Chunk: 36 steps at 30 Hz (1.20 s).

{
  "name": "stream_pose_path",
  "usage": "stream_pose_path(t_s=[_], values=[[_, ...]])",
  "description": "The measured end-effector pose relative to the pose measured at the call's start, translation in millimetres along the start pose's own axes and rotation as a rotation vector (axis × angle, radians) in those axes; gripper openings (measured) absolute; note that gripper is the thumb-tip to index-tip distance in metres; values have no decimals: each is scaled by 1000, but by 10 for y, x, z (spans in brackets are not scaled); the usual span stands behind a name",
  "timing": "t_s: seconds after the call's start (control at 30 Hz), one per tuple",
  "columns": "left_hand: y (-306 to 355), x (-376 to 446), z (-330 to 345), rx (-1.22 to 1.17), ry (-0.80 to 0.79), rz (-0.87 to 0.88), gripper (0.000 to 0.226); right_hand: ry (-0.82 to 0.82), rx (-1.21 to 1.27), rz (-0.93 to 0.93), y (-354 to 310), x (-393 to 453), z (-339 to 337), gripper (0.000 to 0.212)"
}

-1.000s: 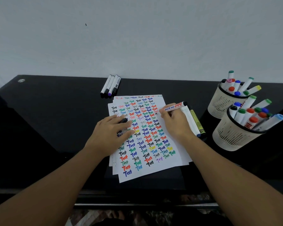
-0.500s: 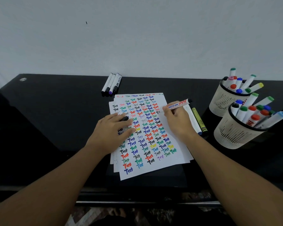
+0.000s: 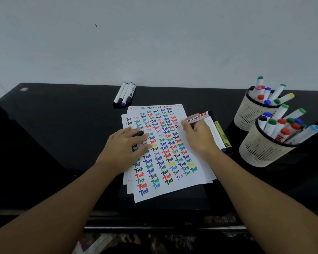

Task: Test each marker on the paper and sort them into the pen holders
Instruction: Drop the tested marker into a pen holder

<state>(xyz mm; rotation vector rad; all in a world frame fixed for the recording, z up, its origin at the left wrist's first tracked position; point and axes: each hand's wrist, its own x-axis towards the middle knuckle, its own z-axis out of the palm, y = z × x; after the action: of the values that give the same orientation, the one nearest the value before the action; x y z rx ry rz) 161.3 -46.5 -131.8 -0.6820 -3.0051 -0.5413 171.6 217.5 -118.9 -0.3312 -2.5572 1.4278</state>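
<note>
Reading "500" on marker [image 3: 198, 117]; paper [image 3: 196, 162] says "Test"

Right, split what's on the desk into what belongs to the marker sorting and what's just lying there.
In the job:
- marker gripped in the right hand
- paper, held down by the left hand, which also holds a black cap
- two pen holders, with markers in them
- loose markers at the back and beside the paper

Just lying about:
- metal disc on the desk's far left corner

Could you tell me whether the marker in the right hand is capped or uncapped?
Uncapped: the marker tip touches the paper, and the left hand holds a black cap.
</note>
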Motion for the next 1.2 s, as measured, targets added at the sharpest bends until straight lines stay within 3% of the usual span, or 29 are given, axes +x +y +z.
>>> stream_pose_path(t_s=[0.27, 0.77, 1.2], values=[[15, -7, -18, -13, -3, -3, 73, 18, -25, 5, 33, 30, 13, 26], [3, -6, -2, -28, 17, 2, 59, 39, -41, -7, 62, 55, 21, 25], [11, 2, -11, -16, 16, 12, 60, 25, -31, 27, 62, 34, 12, 29]])
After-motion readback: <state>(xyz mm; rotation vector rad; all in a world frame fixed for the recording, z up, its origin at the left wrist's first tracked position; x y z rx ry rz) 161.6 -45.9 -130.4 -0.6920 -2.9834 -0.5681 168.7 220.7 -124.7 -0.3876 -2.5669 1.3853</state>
